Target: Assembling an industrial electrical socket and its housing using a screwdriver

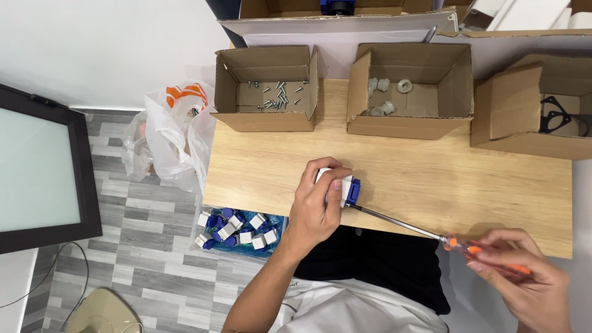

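**Screwdriver work on white-and-blue part, in progress**

Right hand [524, 277], nearest the camera, is closed around the orange handle of a screwdriver [425, 233]; its shaft runs up-left, tip meeting the blue end of a small white-and-blue part [345, 188]. Left hand [317, 203] clamps that part against the wooden table [431, 185], fingers wrapped over its top. Fastening appears under way, not finished. Beyond, open cardboard boxes hold screws [277, 94] and white fittings [385, 92]. More white-and-blue parts [237, 229] lie in a bin below the table edge.
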